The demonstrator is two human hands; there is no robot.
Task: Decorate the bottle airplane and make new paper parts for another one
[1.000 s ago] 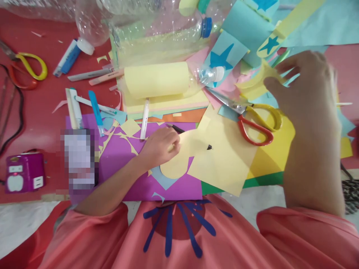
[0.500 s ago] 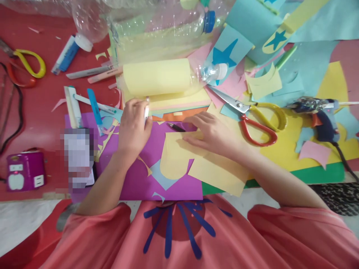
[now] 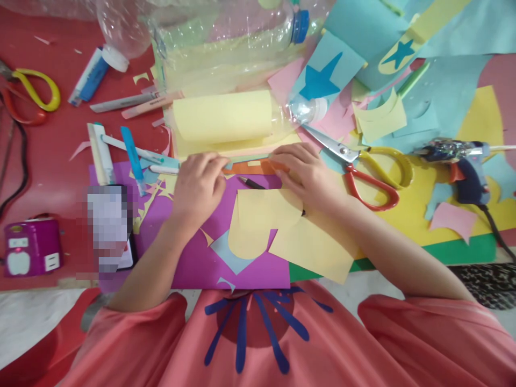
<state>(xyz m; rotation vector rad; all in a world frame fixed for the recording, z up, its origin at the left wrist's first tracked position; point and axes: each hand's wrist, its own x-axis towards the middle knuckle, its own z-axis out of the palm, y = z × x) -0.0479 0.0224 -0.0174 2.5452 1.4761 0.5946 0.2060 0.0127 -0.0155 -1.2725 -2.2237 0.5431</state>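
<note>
Orange paper [image 3: 260, 168] at fingertips of left hand [image 3: 199, 185] and right hand [image 3: 308, 174], cannot tell if pinched in either grip; could crease from uneven tug, or knock black pen [image 3: 250, 183].

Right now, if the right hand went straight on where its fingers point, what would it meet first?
Probably the left hand, facing it across the orange paper; their relative heights are hard to judge.
</note>
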